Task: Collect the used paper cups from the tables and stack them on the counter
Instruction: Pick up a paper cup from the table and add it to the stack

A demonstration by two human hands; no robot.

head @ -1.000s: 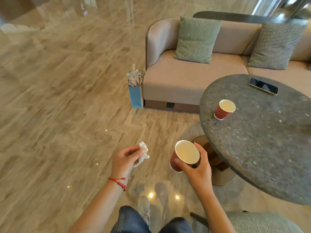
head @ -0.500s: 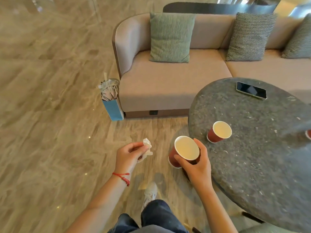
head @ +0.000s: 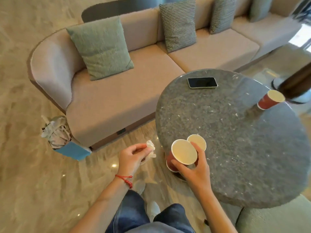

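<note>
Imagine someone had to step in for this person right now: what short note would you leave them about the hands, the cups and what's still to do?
Left hand: pinches a crumpled tissue, held over the floor.
Right hand: grips one red paper cup, open end up, at the near edge of the round stone table.
Second cup: stands on the table right behind the held one, rims almost touching.
Third cup: stands at the far right edge of the table.
A phone lies on the far side; leave it.
Done: one cup in hand.
Left: collect the other two cups, carry them all to the counter, not in view, and stack them.
</note>
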